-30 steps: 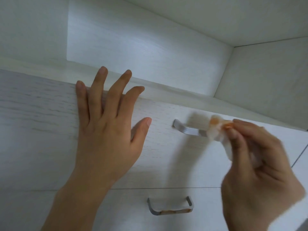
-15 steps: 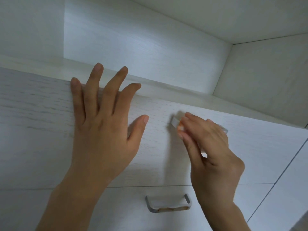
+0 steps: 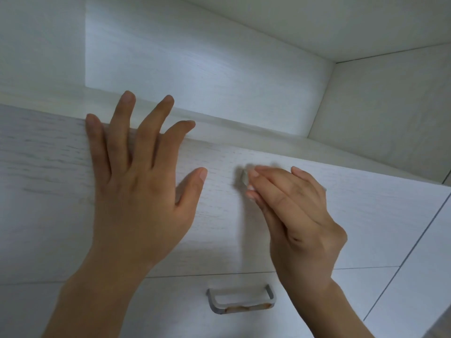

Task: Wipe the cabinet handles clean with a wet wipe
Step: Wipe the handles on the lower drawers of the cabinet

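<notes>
Pressing flat against the white wood-grain cabinet front [image 3: 44,191], well left of the upper silver metal bar handle [image 3: 244,179], is the L hand [image 3: 136,198]. It is wide open: fingers straight and spread, thumb angled out toward that handle w/o reaching it. Its longest fingertips [image 3: 128,98] stick up past the front's top edge, higher than the handle.

Straight below the upper handle, across a thin horizontal seam, sits a second silver U-shaped metal handle [image 3: 240,309] on the lower white front [image 3: 170,313]. Brownish patches show along its bar. Neither hand touches it.

Only the upper handle's L end shows clearly, plus a sliver at its R end; the rest is covered by the R hand [image 3: 300,215]. That hand is narrow, fingers [image 3: 273,184] packed together and laid over the bar, w/ one digit under it, so it pinches the handle near the L end. The view is blurred there. The wet wipe can't be made out; prob. it is tucked under those fingers, but I can't tell.

Right of the handle a dark slanting seam [image 3: 414,247] splits this front from the next panel. Above the handle, behind the top edge, a white recess [image 3: 195,57] opens, its corner up and to the R.
</notes>
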